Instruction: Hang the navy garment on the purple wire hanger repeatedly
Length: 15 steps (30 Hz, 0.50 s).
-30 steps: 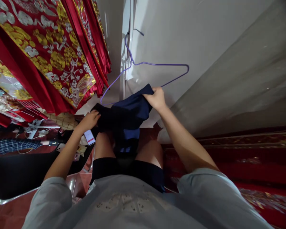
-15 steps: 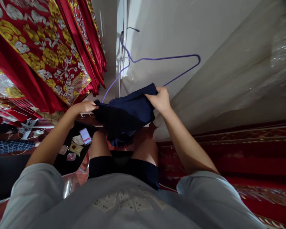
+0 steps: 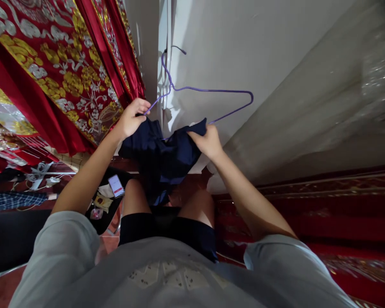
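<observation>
A purple clothes hanger (image 3: 211, 90) stands against the pale wall, its hook near a thin dark peg. From its lower part hangs a dark navy garment (image 3: 170, 158), bunched and folded, covering part of the bottom bar. My left hand (image 3: 133, 119) is closed around the hanger's left arm, with the garment's upper left edge right under the thumb. Lower and to the right, my right hand (image 3: 210, 141) pinches the garment's upper right edge, close to the hanger's lower bar. What kind of garment it is does not show clearly.
Red cloths with gold and silver decoration (image 3: 64, 72) hang at left. Beside my left knee, a black seat (image 3: 115, 209) carries a phone (image 3: 116, 185) and small packets (image 3: 103, 202). A pale translucent sheet (image 3: 291, 115) drapes at right, above red fabric (image 3: 276, 214).
My left hand has moved up and right from the garment's corner onto the hanger's arm. The hanger's right end has dropped and shifted left. My right hand still grips the garment, slightly lower.
</observation>
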Available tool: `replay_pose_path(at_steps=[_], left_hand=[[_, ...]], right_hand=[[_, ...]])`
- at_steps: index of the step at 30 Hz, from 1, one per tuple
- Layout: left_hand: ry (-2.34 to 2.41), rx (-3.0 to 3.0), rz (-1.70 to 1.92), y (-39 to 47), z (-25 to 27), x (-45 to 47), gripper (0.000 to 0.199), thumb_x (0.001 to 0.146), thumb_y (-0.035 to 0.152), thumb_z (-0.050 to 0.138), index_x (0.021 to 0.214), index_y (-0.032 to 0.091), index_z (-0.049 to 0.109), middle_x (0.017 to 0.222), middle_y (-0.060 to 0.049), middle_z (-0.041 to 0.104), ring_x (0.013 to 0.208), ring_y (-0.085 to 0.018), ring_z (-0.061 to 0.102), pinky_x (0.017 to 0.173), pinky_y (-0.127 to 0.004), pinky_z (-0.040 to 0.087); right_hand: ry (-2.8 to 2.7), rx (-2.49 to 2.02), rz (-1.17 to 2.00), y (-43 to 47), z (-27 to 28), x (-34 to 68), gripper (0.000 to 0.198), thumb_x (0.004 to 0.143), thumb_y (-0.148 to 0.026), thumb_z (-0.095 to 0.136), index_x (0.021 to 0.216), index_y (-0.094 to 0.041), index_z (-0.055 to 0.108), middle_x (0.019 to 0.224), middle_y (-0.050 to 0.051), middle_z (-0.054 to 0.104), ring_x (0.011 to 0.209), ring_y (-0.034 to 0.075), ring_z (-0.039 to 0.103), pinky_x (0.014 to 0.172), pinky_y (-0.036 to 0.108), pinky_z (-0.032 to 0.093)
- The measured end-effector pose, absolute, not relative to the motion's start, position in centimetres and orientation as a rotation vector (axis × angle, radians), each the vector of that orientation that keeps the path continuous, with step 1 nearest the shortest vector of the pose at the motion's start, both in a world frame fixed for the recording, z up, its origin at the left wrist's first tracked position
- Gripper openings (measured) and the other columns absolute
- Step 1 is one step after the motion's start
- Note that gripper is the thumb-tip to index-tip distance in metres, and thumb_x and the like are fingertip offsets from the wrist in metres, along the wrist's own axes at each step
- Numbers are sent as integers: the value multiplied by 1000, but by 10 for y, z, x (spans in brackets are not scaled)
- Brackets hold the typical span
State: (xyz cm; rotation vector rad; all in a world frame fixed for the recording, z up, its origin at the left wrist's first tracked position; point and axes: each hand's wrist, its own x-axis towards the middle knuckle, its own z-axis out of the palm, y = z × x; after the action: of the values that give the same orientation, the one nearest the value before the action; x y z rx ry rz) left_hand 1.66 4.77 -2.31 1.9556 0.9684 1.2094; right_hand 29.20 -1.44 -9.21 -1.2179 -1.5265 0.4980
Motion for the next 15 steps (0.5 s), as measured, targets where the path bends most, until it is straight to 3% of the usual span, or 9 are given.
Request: replay_pose_path(at_steps=[3,5,8,11,13,15], left_hand=[[994,2040,1180,46,-20,10,29,76,-2,55,90,19,69,85,-2,66,90,-20,62,100,-38,48],[1016,1991,1227,44,-12,0,24,78,-1,56,83,19,68,85,-3,65,91,-21,62,100,-38,48],[1048,1944,1324,46,0,-17,22,78,-1,61,74,20,62,84,-4,64,94,-23,63,104,-38,46],[1072,1889,1481,53,3,-30,25,76,0,67,69,22,59,84,-3,63,101,-24,62,105,-37,46],[1081,1758,1551,59,-2,-34,24,77,1,69,71,22,60,80,-3,61,102,-24,62,102,-37,47],[1097,1675,1566,64,-10,-32,19,80,5,71,73,21,62,75,-2,61,100,-24,63,100,-36,48]], right_hand=[[-1439,-1241,188,-17,-78,321,29,79,-23,70,108,-20,68,108,12,70,109,27,65,96,42,53],[-1363,-1287,123,-15,-67,342,31,82,-21,70,113,-17,69,116,17,70,113,27,64,95,41,52],[-1384,-1340,347,-11,-50,369,22,78,-21,79,98,-12,76,106,19,75,94,24,69,87,39,54],[-1421,-1347,817,-11,-31,382,24,75,-33,86,82,-12,77,87,15,77,75,19,70,75,37,56],[-1414,-1263,1039,-10,-21,378,32,88,-45,74,83,-14,78,80,13,76,70,18,71,69,35,56],[-1439,-1202,918,-6,-19,360,47,102,-51,52,91,-15,79,78,11,76,69,17,72,66,32,58]])
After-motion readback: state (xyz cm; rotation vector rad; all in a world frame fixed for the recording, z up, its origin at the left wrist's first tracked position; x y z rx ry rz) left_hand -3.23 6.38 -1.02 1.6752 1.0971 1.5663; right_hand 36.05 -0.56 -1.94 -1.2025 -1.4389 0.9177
